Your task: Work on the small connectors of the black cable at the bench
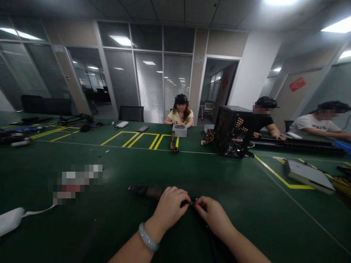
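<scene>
My left hand (pixel 171 206), with a pale bracelet (pixel 148 237) at its wrist, is closed in a pinch just above the green table (pixel 123 226). Facing it, my right hand (pixel 215 215) pinches too, its fingertips almost touching those of the left. Between them is a small dark piece, too small and dim to name. A long, dark, sleeve-like item (pixel 150 192) with a narrow tip lies behind my left hand, which partly covers it. Dark strands run beneath my right hand, hard to make out against the table.
Across the table a person (pixel 179 115) handles a grey power supply (pixel 179 130) with bundled wires. A black computer case (pixel 233 131) stands right of it. Two more people sit at the right. A flat grey box (pixel 308 175) lies at right; a white device (pixel 11 221) lies at left.
</scene>
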`<state>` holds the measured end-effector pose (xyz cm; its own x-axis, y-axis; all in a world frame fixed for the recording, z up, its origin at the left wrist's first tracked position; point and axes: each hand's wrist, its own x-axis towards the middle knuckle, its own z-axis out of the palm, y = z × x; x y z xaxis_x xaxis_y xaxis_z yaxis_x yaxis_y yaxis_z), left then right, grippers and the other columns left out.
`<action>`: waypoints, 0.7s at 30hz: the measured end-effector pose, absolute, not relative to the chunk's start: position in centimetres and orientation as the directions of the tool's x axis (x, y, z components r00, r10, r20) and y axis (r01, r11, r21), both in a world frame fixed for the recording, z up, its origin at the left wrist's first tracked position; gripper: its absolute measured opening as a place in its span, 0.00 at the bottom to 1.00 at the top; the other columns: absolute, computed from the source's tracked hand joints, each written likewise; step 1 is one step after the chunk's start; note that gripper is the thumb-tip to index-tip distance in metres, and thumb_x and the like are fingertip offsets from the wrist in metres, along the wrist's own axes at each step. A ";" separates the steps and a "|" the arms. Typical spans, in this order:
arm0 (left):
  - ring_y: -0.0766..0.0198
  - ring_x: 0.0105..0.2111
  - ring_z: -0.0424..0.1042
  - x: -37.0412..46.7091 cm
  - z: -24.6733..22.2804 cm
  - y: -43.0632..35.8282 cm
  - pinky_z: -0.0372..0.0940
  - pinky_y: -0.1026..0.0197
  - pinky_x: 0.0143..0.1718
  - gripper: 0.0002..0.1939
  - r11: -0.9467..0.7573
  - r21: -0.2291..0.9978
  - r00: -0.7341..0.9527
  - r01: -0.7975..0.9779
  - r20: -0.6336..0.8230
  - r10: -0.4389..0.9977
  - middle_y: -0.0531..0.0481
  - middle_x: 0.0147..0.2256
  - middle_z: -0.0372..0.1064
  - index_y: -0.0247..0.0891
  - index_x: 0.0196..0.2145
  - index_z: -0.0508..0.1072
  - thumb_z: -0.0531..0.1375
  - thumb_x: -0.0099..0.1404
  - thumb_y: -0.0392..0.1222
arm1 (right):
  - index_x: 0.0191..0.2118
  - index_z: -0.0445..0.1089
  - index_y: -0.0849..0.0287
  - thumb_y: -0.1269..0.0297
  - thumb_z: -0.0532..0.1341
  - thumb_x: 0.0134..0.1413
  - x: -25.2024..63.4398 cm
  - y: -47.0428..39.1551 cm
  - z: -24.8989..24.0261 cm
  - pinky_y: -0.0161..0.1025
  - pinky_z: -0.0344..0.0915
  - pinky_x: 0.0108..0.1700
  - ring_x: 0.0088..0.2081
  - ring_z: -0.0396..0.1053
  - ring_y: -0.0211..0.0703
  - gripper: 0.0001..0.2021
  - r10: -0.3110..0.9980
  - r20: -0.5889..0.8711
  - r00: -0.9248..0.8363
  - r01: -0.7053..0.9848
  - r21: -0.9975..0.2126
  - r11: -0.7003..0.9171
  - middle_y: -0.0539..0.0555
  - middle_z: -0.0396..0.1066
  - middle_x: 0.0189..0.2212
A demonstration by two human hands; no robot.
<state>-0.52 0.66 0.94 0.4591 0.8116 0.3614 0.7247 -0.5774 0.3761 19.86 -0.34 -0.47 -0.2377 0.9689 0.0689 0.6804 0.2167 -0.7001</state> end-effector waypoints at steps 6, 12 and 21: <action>0.57 0.44 0.67 -0.3 1.3 0.2 0.56 0.52 0.48 0.05 -0.576 0.353 0.461 0.737 0.362 0.811 0.53 0.44 0.73 0.45 0.38 0.75 0.61 0.64 0.38 | 0.34 0.73 0.55 0.64 0.57 0.59 20.1 -0.6 0.1 0.33 0.60 0.35 0.33 0.70 0.40 0.07 0.964 0.051 -0.262 0.668 -0.712 0.219 0.49 0.74 0.32; 0.58 0.45 0.67 0.2 1.4 0.2 0.56 0.53 0.47 0.06 -0.580 0.346 0.468 0.737 0.359 0.808 0.53 0.44 0.72 0.45 0.39 0.75 0.61 0.64 0.38 | 0.35 0.73 0.55 0.63 0.57 0.59 20.5 -0.4 0.3 0.33 0.60 0.33 0.32 0.71 0.40 0.07 0.966 0.023 -0.259 0.669 -0.716 0.197 0.49 0.74 0.31; 0.59 0.45 0.68 0.4 1.3 0.7 0.55 0.53 0.49 0.04 -0.592 0.370 0.483 0.716 0.350 0.802 0.53 0.44 0.72 0.44 0.39 0.73 0.61 0.66 0.42 | 0.35 0.73 0.56 0.62 0.56 0.59 20.6 0.2 -0.7 0.33 0.61 0.35 0.34 0.71 0.41 0.08 0.965 0.039 -0.261 0.667 -0.715 0.209 0.50 0.75 0.32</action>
